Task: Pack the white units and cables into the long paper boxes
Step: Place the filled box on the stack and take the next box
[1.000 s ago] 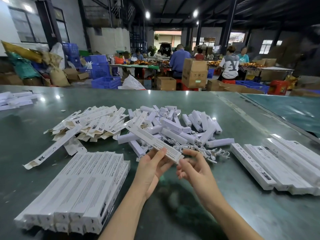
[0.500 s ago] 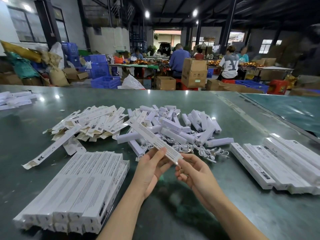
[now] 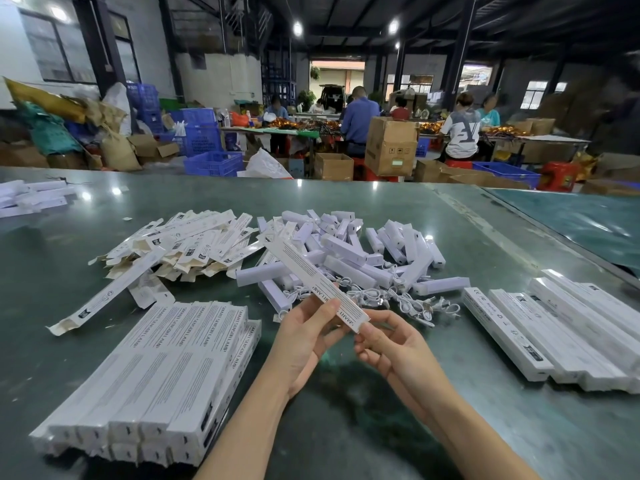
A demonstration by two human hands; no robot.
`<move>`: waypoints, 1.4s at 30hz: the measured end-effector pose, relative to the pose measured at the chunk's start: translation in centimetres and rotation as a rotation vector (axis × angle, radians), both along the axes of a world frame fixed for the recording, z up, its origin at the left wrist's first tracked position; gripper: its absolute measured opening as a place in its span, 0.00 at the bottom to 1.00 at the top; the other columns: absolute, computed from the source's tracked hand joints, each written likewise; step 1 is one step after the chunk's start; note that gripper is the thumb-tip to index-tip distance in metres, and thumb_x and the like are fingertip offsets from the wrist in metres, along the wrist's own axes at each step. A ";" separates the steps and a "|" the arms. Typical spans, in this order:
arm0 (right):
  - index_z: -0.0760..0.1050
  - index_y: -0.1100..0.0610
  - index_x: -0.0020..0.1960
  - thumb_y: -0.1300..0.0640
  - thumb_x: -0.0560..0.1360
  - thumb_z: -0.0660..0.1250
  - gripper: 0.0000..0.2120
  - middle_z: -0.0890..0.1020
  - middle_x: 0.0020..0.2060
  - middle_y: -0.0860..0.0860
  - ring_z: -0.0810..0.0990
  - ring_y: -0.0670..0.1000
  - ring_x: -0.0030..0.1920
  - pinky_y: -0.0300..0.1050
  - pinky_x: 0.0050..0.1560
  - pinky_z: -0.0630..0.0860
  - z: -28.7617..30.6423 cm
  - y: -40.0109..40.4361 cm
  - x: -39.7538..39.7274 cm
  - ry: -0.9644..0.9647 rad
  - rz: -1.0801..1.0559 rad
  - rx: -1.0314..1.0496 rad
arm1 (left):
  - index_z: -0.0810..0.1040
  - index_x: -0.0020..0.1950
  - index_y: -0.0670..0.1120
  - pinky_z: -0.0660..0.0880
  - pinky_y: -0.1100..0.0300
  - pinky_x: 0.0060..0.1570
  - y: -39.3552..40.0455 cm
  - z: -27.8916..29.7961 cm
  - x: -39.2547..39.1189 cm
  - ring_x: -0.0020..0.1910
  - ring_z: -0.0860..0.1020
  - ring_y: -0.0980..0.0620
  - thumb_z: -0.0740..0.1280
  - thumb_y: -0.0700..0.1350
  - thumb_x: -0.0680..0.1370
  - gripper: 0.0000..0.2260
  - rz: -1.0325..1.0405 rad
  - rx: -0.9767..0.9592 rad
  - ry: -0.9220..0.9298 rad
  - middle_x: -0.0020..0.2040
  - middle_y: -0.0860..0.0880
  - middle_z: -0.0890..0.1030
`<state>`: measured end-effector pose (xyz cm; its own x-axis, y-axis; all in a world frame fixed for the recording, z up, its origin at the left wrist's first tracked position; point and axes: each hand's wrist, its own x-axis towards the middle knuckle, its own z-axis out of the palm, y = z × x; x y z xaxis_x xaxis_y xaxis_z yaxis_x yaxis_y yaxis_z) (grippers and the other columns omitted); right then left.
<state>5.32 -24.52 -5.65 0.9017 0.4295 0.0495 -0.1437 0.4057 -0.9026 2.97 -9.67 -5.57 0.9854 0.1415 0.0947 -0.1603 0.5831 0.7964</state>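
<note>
A: Hardly anything moves since half a sec ago. Both hands stay at the near end of the long paper box (image 3: 313, 279); its far end lifts only a bit higher over the pile.

B: How is the grip now?

A: Left hand (image 3: 304, 337) has thumb and fingers clamped on the box from the side. Right hand (image 3: 388, 341) pinches the near tip with its fingertips (image 3: 362, 330), I think at the end flap. Box is in the air, slanted, above the white lamp units (image 3: 346, 251) and the white cables (image 3: 398, 299) on the green table (image 3: 450, 427).

B: What can go wrong?

A: If the flap is pulled too hard, the thin paper can tear or crease. Grip is only at one end, so the long box can sag or twist, and the contents, if any, can slide out the far end. Also the cables are tangled; picking one may drag others w/ it.

B: Is sth inside that box?

A: Can't tell, its ends are not readable from here. Closed boxes lie in a stack (image 3: 156, 386) near-left and in a row (image 3: 554, 334) at right; contents not visible. Flat empty sleeves (image 3: 180, 244) are heaped behind, next to the units, and one long box (image 3: 110, 289) lies alone w/ open end, it looks empty.
</note>
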 end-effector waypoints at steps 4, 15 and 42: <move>0.74 0.62 0.61 0.62 0.69 0.71 0.21 0.80 0.37 0.56 0.78 0.50 0.34 0.39 0.35 0.77 0.4 0.0 0.2 -0.069 -0.087 -0.089 | 0.82 0.53 0.43 0.79 0.60 0.50 -0.8 0.2 0.2 0.50 0.83 0.50 0.71 0.38 0.75 0.07 0.291 0.257 -0.085 0.48 0.45 0.86; 0.75 0.49 0.59 0.59 0.68 0.75 0.21 0.80 0.54 0.44 0.79 0.44 0.56 0.34 0.55 0.72 1.6 -0.3 -0.8 -1.076 -0.481 -0.362 | 0.80 0.62 0.55 0.65 0.65 0.69 -0.3 -1.0 0.2 0.67 0.70 0.53 0.72 0.31 0.73 0.25 0.830 1.039 -0.247 0.64 0.48 0.73; 0.74 0.42 0.65 0.47 0.79 0.60 0.15 0.59 0.75 0.53 0.51 0.60 0.74 0.59 0.73 0.49 4.0 5.2 12.8 -0.609 -0.235 -1.411 | 0.80 0.45 0.44 0.75 0.64 0.31 -0.2 -0.9 0.8 0.34 0.79 0.53 0.67 0.50 0.79 0.10 0.699 0.348 0.130 0.39 0.44 0.83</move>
